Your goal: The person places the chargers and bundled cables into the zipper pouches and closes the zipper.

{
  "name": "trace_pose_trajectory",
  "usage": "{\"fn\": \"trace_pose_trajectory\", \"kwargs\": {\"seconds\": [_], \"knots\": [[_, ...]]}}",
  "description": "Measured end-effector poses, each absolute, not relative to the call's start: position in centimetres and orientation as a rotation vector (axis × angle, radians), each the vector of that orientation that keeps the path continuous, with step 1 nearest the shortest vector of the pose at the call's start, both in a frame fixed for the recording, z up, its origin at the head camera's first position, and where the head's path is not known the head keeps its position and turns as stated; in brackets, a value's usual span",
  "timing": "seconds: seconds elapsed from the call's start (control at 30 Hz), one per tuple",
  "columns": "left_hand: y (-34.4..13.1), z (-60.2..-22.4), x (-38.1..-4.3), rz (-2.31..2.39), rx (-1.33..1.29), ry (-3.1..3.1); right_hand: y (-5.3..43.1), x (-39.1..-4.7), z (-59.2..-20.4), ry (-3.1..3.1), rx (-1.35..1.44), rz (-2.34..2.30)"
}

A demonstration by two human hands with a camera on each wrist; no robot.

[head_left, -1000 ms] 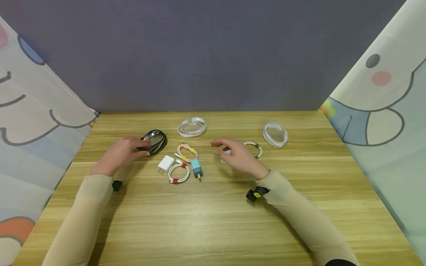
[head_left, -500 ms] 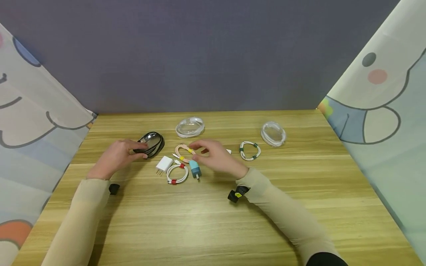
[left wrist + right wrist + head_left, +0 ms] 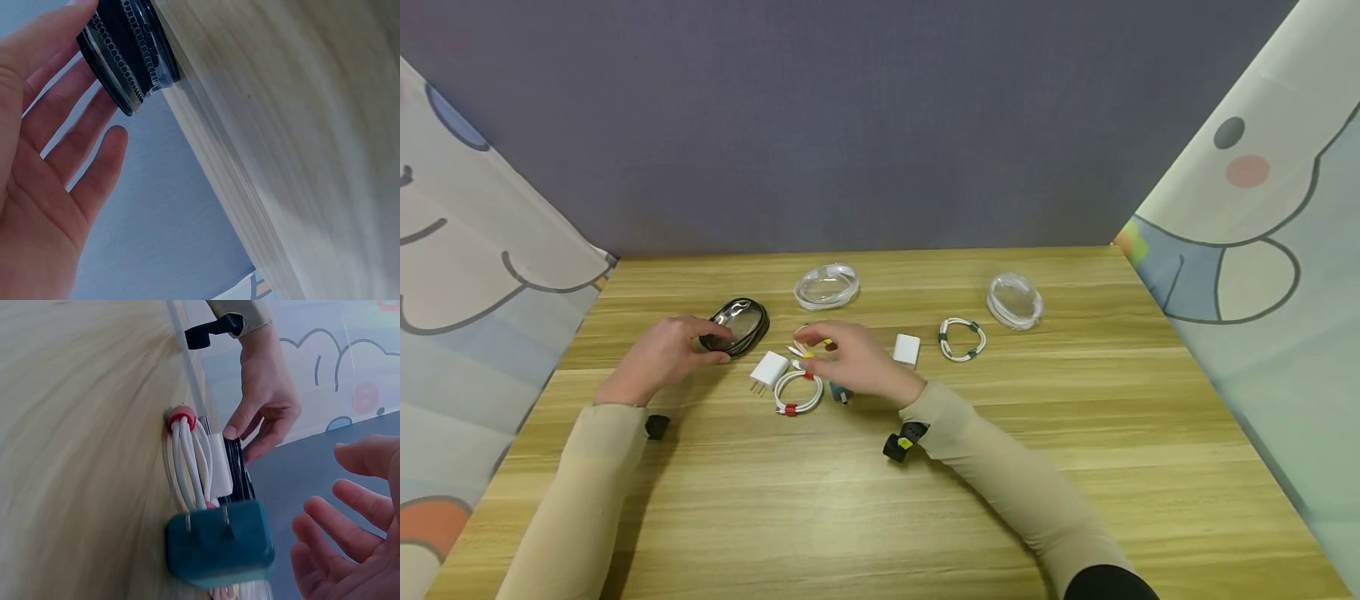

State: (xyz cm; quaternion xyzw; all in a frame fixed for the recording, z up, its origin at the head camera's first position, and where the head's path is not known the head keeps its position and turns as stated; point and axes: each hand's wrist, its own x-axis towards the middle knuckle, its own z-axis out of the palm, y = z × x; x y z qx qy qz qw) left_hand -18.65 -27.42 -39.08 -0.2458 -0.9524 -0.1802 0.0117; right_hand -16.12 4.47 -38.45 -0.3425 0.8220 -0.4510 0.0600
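Note:
At the left side of the table my left hand (image 3: 658, 358) pinches the edge of a coiled black cable (image 3: 754, 335) in clear wrap, thumb on one side and fingertips on the other. The left wrist view shows that black coil (image 3: 119, 50) close up between thumb and fingers. My right hand (image 3: 861, 358) holds nothing; its thumb and fingers are spread apart. It is over a teal plug charger (image 3: 841, 393) and a pink cable coil with yellow ties, partly hiding both. In the right wrist view the teal charger (image 3: 219, 544) stands beside the fingers, apart from them.
Between the hands lie a white charger (image 3: 770, 367) and a white cable coil with red ties (image 3: 791, 409). Rightward are another white charger (image 3: 906, 348) and a white cable coil with green ties (image 3: 943, 337). Two clear-wrapped white cable coils, one left (image 3: 826, 305), one right (image 3: 1017, 322), lie farther back.
My right hand has moved left from the right-hand white charger to above the teal charger and pink cable, uncovering the white charger. The left hand keeps its hold on the black cable.

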Motion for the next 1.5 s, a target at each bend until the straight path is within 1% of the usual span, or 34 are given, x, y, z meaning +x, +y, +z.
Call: {"fn": "trace_pose_trajectory", "kwargs": {"seconds": [0.57, 0.9, 1.17, 1.5], "knots": [[-27.5, -39.3, -18.5, -0.576, -0.761, -2.943, 1.3, -16.3, -38.8, 2.565, -1.024, -1.268], [-27.6, -39.6, -18.2, -0.767, -0.64, -2.95, -0.2, -16.4, -39.0, 2.629, -0.974, -1.172], [-27.9, -39.9, -18.2, -0.817, -0.619, -2.921, -1.2, -16.9, -39.3, 2.718, -0.951, -0.938], [-28.1, -39.7, -18.0, -0.914, -0.583, -2.934, -2.7, -17.3, -40.5, 2.845, -0.855, -0.698]]}}
